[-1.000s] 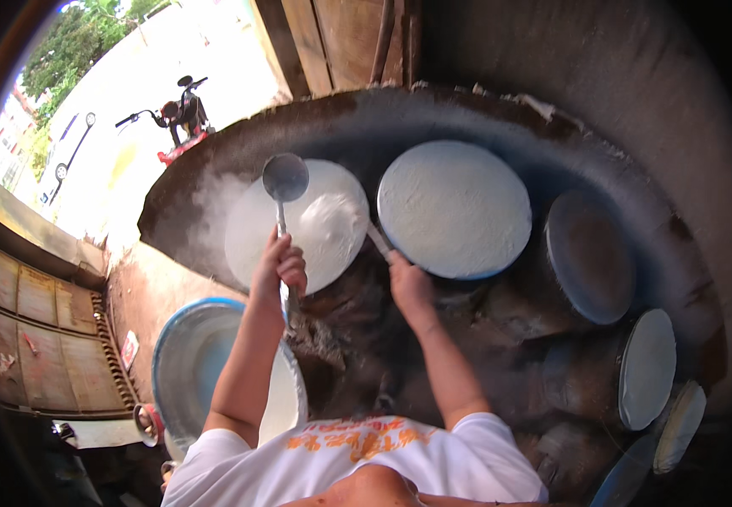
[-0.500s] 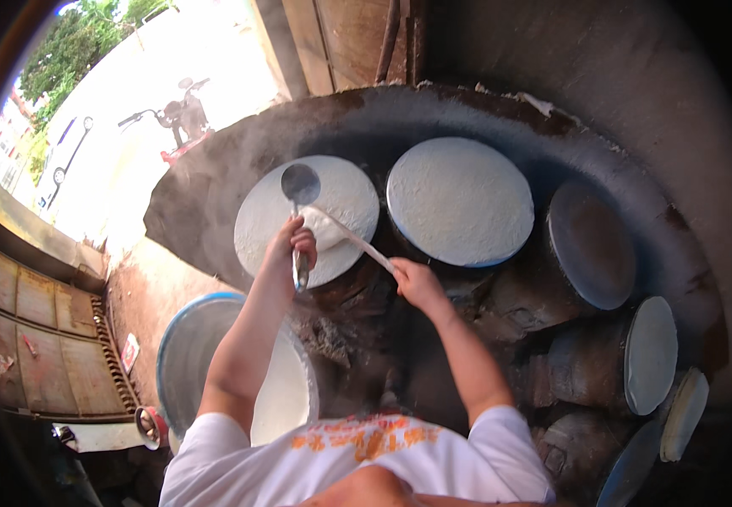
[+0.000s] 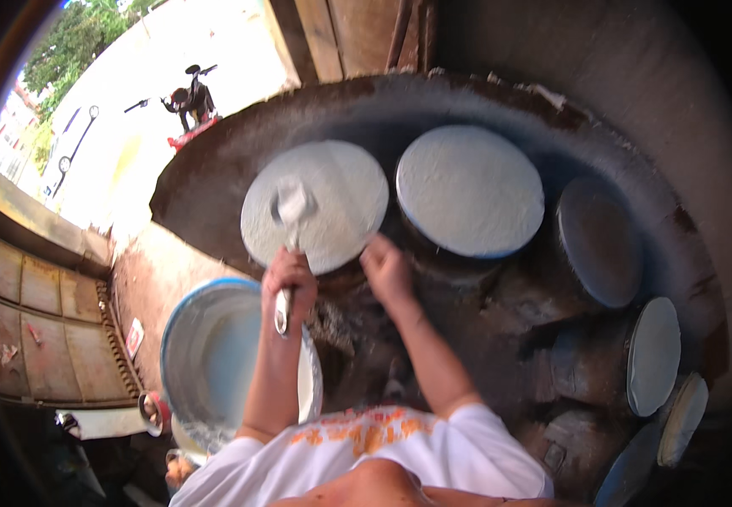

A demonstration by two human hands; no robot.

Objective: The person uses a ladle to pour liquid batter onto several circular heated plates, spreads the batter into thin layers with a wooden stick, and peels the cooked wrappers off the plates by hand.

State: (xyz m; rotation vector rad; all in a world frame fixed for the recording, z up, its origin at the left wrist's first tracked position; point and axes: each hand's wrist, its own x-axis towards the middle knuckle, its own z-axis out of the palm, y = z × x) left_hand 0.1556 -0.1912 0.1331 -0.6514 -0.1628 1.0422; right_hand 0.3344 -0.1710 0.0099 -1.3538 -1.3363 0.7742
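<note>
My left hand [image 3: 290,275] is closed round the handle of a metal ladle [image 3: 294,207], whose bowl, with white stuff in it, is over the left white-coated round top [image 3: 345,186]. My right hand [image 3: 383,262] is closed at that top's front edge on a pale stick, which is motion-blurred to a faint streak above the fingers. To the right sits a second white-coated round top [image 3: 469,186]. Below my left arm is a large blue-rimmed basin [image 3: 201,346] with pale liquid and a white residue on its wall.
A curved sooty wall [image 3: 214,169] rings the round tops. On the right stand a dark round top [image 3: 598,237] and several more vessels [image 3: 652,355]. A rusty metal panel [image 3: 36,329] is at left. Outside are a two-wheeler [image 3: 188,106] and a white car [image 3: 70,152].
My left hand has moved down, the ladle bowl now lower over the left top and holding white stuff. My right hand has shifted up and leftward. Steam over the left side has thinned.
</note>
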